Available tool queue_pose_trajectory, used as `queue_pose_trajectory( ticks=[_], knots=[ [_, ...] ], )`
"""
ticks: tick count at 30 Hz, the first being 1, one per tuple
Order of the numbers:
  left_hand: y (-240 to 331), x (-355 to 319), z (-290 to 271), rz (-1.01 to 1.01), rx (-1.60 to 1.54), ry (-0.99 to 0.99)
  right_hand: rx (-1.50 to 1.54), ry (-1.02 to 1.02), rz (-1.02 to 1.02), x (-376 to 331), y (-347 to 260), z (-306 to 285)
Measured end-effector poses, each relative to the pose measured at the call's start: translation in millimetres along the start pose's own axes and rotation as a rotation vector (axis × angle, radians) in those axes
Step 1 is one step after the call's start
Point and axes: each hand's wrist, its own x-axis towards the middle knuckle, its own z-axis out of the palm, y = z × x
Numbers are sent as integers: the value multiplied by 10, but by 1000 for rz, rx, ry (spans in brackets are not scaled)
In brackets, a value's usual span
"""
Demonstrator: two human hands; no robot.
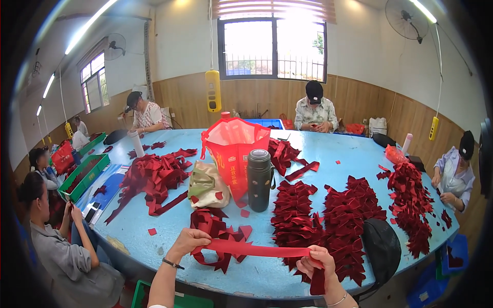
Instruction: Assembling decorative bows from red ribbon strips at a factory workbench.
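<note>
At lower centre, the left hand (187, 241) and right hand (316, 259) pinched a red ribbon (251, 250) taut between their fingers, keeping it flat above the bench (339, 154).

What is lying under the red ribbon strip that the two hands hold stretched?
Under the red ribbon strip lie the blue table and part of a loose ribbon pile. What the strip itself covers is hidden.

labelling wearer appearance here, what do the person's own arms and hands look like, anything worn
Both forearms come in from the lower edge, bare, with no sleeves in view and no gloves. The left hand has a thin dark band round its wrist. The right hand has a thin pale bracelet at its wrist. No rings can be made out.
</note>
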Motion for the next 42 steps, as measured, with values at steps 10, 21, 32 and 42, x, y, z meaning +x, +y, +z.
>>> queue_pose_trajectory(
  ticks=[10,21,32,42],
  knots=[
    [-208,27,-46,289,268,277,-158,30,-104,37,40,372],
    [-473,104,-413,370,188,690,-53,90,-36,-21,48,397],
    [-154,-112,-390,304,-25,738,-93,43,-127,6,46,243],
    [-114,-100,-218,454,704,627,-28,36,-319,-53,-53,195]
  ],
)
